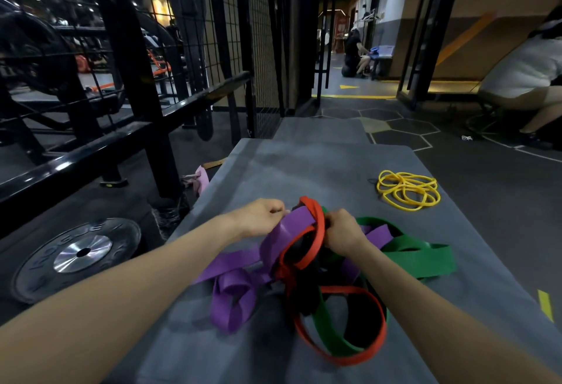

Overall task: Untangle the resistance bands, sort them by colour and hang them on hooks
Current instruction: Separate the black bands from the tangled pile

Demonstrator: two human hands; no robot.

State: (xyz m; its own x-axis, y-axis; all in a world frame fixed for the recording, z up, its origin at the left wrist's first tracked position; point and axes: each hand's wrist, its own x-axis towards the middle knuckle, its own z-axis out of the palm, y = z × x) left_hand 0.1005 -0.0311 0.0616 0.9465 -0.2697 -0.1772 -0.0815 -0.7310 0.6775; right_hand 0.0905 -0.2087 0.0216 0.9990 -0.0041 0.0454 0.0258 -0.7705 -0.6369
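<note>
On the grey mat (304,170), the left hand (261,216) pinches the purple band (240,262) and the right hand (342,231) grips the red band (316,225) in the tangle, green band (425,256) beside it, yellow bands (407,190) well apart.

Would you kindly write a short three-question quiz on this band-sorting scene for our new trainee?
1. True or false: the yellow bands lie apart from the tangle.
2. Which band does the left hand grip? A purple band B green band C black
3. Fill in: the right hand works beside the ___ band.

Key: 1 true; 2 A; 3 red.
</note>
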